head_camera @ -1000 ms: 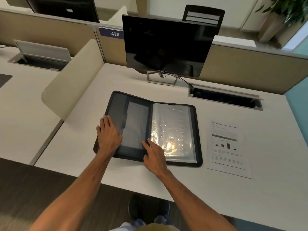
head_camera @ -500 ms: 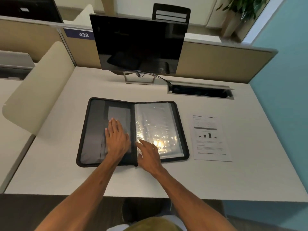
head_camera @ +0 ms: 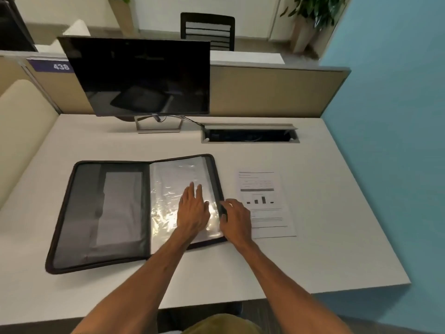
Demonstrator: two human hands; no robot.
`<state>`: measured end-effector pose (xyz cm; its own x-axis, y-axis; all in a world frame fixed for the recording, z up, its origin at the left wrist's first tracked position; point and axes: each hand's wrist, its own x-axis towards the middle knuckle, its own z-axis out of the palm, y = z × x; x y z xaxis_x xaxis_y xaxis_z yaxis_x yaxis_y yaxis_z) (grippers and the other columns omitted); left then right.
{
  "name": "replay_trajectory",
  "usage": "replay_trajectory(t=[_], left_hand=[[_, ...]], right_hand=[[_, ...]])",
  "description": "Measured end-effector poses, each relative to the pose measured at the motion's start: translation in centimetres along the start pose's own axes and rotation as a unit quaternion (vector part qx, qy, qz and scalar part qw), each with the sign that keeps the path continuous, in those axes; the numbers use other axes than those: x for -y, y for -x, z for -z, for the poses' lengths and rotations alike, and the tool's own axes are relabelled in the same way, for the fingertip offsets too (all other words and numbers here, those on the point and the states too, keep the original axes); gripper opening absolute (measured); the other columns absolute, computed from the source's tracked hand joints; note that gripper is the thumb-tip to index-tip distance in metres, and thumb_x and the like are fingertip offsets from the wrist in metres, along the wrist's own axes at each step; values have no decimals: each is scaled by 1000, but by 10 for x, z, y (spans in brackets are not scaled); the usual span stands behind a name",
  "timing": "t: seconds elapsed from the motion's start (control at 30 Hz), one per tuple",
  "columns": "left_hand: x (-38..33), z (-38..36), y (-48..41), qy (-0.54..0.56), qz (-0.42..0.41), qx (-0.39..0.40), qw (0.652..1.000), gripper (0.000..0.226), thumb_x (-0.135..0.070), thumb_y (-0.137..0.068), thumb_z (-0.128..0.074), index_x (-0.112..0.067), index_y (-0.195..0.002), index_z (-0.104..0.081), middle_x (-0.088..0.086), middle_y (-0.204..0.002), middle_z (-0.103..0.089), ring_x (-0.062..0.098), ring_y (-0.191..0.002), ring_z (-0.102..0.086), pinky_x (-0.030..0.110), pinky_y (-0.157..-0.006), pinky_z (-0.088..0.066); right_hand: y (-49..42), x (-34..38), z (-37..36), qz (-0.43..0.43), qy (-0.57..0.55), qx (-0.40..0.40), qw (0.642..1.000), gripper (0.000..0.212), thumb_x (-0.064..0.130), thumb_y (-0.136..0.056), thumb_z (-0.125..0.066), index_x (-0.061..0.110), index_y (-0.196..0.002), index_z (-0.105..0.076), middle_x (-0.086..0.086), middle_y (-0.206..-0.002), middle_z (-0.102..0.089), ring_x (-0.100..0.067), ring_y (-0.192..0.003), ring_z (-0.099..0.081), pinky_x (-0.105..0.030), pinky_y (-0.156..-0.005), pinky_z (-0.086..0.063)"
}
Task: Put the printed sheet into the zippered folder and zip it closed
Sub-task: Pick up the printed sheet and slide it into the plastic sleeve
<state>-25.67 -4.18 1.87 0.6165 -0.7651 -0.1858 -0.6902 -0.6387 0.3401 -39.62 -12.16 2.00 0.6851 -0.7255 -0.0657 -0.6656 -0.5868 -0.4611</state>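
The black zippered folder (head_camera: 96, 213) lies open on the white desk, grey pockets on its left half and clear plastic sleeves (head_camera: 168, 189) on its right half. My left hand (head_camera: 192, 210) rests flat, fingers apart, on the plastic sleeves. My right hand (head_camera: 234, 219) is at the folder's right edge, with its fingertips curled on the rim and the sleeve edge. The printed sheet (head_camera: 265, 203), with a small bar chart on it, lies flat on the desk just right of the folder, partly under my right hand.
A dark monitor (head_camera: 142, 75) on a stand is behind the folder. An open cable tray (head_camera: 250, 135) is set into the desk at the back right. A cream divider (head_camera: 21, 131) bounds the left side, a blue wall (head_camera: 390, 116) the right.
My left hand has moved from the folder's left half onto the plastic sleeves. My right hand has shifted from the sleeves to the folder's right edge. The camera view has swung left to right.
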Motion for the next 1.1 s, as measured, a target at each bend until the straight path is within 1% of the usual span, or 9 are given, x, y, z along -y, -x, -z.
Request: replay_trajectory(t=[0.13,0.2,0.3,0.4,0.47,0.57,0.7,0.9,1.1], left_hand=[[-57,-21,-13,29,-34,29,999,60,-26,-113,-44,-3,-166,-29,18,-174,-22,36,-162,-26,45,-128,-37],[-83,-30,-18,80,-26,56,995,66,-25,-113,-46,-5,-170,-19,17,-174,-25,36,-160,-30,47,-127,-38],[-113,-43,-26,137,-16,108,985,82,-27,-112,-50,-9,-172,3,16,-177,-19,38,-162,-26,52,-132,-29],[-132,-54,-31,166,29,124,978,88,-28,-111,-52,-7,-171,9,17,-178,-13,40,-164,-19,54,-133,-23],[-140,-57,-36,180,69,110,975,85,-27,-110,-54,-5,-170,2,18,-175,-17,40,-162,-20,55,-132,-26],[-145,-58,-47,183,120,88,972,69,-24,-106,-57,-3,-163,-23,19,-164,-30,39,-153,-33,54,-126,-38],[-147,-57,-62,198,162,81,963,50,-21,-104,-56,1,-148,-44,20,-153,-39,38,-142,-44,50,-119,-45],[-145,-60,-78,300,228,57,925,45,-11,-97,-59,3,-140,-56,21,-144,-56,39,-132,-58,53,-113,-54],[-142,-58,-83,333,245,68,908,31,-11,-104,-56,-1,-132,-63,17,-136,-66,37,-117,-69,49,-100,-63]], right_hand=[[-18,-60,34,-66,12,-14,998,48,17,-103,-58,23,-151,-56,3,-158,-52,-15,-148,-47,-35,-126,-36],[-28,-85,48,-95,18,-14,995,47,18,-104,-58,23,-150,-56,3,-156,-53,-16,-146,-49,-35,-124,-38],[-42,-114,65,-144,10,-18,989,46,19,-103,-60,21,-148,-57,0,-155,-55,-21,-145,-50,-36,-120,-42],[-51,-135,78,-196,-5,-27,980,49,18,-102,-59,17,-150,-53,-3,-155,-51,-24,-144,-49,-40,-117,-43],[-56,-145,83,-228,-3,-26,973,51,18,-100,-59,13,-150,-49,-7,-154,-47,-27,-142,-49,-43,-115,-44],[-65,-157,87,-277,-8,1,961,51,21,-97,-64,7,-143,-49,-14,-149,-47,-32,-138,-50,-46,-111,-47],[-80,-163,87,-290,-38,17,956,41,18,-95,-64,3,-132,-55,-16,-143,-49,-34,-136,-48,-45,-110,-47],[-94,-167,87,-325,-88,11,941,47,17,-93,-67,1,-135,-53,-17,-143,-52,-35,-135,-51,-45,-111,-47],[-96,-180,88,-303,-108,45,946,32,21,-97,-64,3,-123,-69,-16,-134,-61,-35,-126,-61,-44,-106,-54]])
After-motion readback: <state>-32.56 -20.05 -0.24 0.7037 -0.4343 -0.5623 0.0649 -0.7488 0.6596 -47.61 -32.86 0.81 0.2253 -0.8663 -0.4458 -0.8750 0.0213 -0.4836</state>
